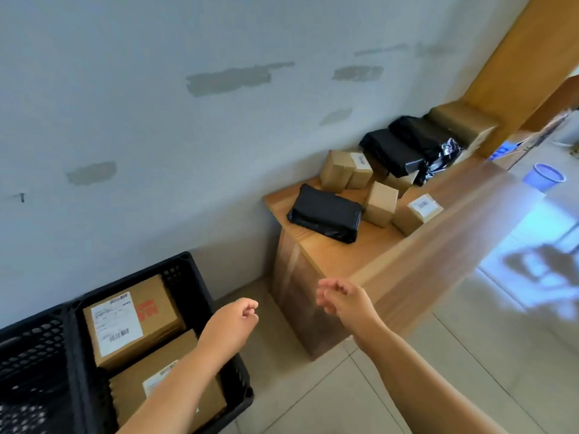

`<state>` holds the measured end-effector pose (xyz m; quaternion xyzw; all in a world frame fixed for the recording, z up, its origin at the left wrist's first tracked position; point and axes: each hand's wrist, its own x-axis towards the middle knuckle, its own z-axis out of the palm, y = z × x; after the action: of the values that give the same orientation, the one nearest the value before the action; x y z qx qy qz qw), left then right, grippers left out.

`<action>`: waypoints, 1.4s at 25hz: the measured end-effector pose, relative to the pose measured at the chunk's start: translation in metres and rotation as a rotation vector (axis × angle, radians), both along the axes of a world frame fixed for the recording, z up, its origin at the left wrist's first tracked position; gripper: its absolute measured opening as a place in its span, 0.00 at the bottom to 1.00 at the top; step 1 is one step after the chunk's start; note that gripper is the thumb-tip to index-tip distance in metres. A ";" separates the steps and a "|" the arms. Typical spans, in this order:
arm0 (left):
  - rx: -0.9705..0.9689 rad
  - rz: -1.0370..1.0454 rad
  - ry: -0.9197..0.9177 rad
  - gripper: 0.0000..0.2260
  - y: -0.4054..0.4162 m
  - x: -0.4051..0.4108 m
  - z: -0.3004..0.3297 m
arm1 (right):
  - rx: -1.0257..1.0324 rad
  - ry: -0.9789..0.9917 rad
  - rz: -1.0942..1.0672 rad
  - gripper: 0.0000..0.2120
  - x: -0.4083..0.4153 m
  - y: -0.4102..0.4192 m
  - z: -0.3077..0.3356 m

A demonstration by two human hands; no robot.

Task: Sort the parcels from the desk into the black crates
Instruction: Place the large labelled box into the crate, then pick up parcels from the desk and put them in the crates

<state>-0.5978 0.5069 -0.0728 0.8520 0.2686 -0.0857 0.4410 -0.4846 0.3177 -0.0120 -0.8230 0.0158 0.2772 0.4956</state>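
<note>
Both hands empty: left hand (233,317) loosely curled, right hand (340,297) relaxed. At one o'clock, black parcel (324,217) looks soft, light; I'd grasp both ends.

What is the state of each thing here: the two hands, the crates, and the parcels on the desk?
Left hand: loosely curled, holds nothing.
Right hand: fingers relaxed, holds nothing.
Right crate: holds two cardboard boxes, labels up.
Left crate: contents unclear.
Black parcel: lies flat near the end of the desk, not yet sorted.
Small brown boxes: on the desk, not yet sorted.
Black bags: piled on boxes further back.
</note>
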 end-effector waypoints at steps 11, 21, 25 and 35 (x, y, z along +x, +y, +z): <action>-0.019 -0.001 -0.103 0.14 -0.182 0.127 0.023 | 0.052 -0.024 -0.068 0.08 0.124 -0.201 0.012; -0.044 0.197 -0.047 0.13 -0.187 0.177 -0.001 | 0.019 -0.036 0.221 0.09 0.218 -0.170 -0.005; -0.108 0.254 -0.041 0.14 -0.164 0.223 -0.013 | 0.006 -0.043 0.280 0.08 0.259 -0.128 -0.012; -0.217 0.461 0.082 0.22 -0.106 0.321 -0.034 | -0.187 -0.051 0.505 0.15 0.374 -0.011 -0.046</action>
<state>-0.2765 0.4011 -0.1067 0.7117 0.4627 -0.0459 0.5266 -0.1104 0.3064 -0.0582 -0.8499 -0.1768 0.3685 0.3327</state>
